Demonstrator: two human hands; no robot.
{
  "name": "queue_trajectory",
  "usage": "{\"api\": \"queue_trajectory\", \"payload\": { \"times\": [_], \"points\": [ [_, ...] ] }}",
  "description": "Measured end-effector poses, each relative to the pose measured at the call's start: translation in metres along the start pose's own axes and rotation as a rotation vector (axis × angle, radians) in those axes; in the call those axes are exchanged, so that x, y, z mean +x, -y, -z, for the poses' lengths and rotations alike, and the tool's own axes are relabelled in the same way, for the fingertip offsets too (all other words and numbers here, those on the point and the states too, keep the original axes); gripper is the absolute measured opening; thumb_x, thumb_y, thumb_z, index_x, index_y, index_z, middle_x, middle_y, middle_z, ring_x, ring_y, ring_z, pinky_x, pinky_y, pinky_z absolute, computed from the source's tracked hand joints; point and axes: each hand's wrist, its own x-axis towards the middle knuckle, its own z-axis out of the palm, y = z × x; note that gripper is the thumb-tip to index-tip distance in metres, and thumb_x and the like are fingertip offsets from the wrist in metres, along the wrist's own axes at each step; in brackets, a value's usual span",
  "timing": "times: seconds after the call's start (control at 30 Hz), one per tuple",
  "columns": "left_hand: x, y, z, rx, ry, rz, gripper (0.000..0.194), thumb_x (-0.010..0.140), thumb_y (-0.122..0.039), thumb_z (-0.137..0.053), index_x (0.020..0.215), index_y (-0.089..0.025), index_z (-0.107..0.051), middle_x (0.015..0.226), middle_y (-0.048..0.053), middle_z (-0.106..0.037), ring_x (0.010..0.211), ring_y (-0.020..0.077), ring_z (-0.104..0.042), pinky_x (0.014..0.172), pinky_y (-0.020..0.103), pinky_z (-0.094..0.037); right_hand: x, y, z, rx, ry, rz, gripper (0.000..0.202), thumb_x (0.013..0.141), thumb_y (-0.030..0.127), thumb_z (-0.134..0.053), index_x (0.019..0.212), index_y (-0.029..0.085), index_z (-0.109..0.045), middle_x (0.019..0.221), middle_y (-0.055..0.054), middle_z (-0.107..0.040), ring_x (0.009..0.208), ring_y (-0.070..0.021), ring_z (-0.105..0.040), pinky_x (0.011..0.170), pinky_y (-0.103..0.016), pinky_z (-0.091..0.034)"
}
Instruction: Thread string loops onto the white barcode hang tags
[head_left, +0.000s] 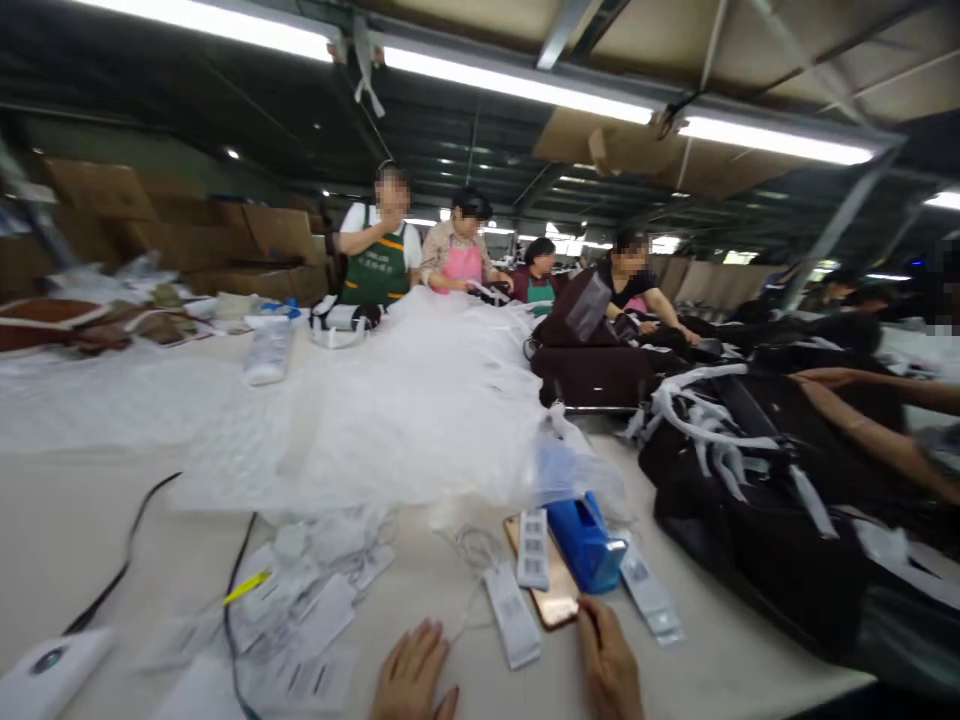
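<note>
My left hand lies palm down on the pale table, fingers stretched out and thumb apart, holding nothing. My right hand is closed, its fingers curled together at the lower right corner of a gold phone; what is between the fingers, if anything, is hidden. A white barcode tag stack rests on the phone. Between my hands lies a second white tag bundle with thin strings. A blue tape dispenser stands just beyond my right hand, and another barcode bundle lies right of it.
White plastic bags are piled across the middle. Loose tags, a yellow cutter, a black cable and a white device lie left. Dark bags fill the right, where another person's arm reaches in. Several co-workers stand opposite.
</note>
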Motion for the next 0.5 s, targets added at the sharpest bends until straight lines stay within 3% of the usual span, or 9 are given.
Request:
{"api": "queue_trajectory", "payload": {
  "times": [0.1,0.27,0.4,0.5],
  "points": [
    [0.004,0.003,0.008,0.073,0.035,0.003,0.025,0.076,-0.028,-0.055,0.098,-0.017,-0.063,0.098,0.007,-0.072,0.090,0.0208,-0.066,0.073,0.030,-0.055,0.004,-0.004,0.002,0.019,0.034,-0.002,0.040,0.083,0.051,-0.038,0.092,0.019,-0.059,0.092,-0.010,-0.067,0.087,-0.0238,-0.064,0.080,-0.036,-0.052],
    [0.015,-0.012,0.021,0.089,0.031,0.070,0.019,0.079,-0.025,-0.051,0.091,-0.019,-0.064,0.092,0.006,-0.073,0.088,0.0189,-0.067,0.073,0.028,-0.057,0.006,-0.009,0.000,0.013,0.036,-0.004,0.045,0.080,0.053,-0.038,0.091,0.015,-0.060,0.093,-0.014,-0.068,0.089,-0.0265,-0.064,0.081,-0.038,-0.051],
    [0.021,-0.014,0.026,0.137,-0.013,0.222,0.030,0.086,-0.021,-0.037,0.083,-0.019,-0.066,0.081,0.006,-0.074,0.078,0.0147,-0.069,0.069,0.022,-0.057,0.009,-0.017,-0.003,0.008,0.052,-0.004,0.048,0.078,0.056,-0.037,0.091,0.016,-0.060,0.095,-0.014,-0.068,0.091,-0.0271,-0.063,0.083,-0.039,-0.050],
    [0.020,0.000,0.036,0.235,-0.062,0.366,0.033,0.087,-0.020,-0.033,0.084,-0.016,-0.065,0.080,0.009,-0.073,0.076,0.0186,-0.069,0.065,0.029,-0.058,0.010,-0.022,-0.004,-0.002,0.066,-0.023,0.051,0.076,0.059,-0.036,0.090,0.016,-0.060,0.097,-0.015,-0.068,0.092,-0.0286,-0.063,0.084,-0.041,-0.050]
  ]
}}
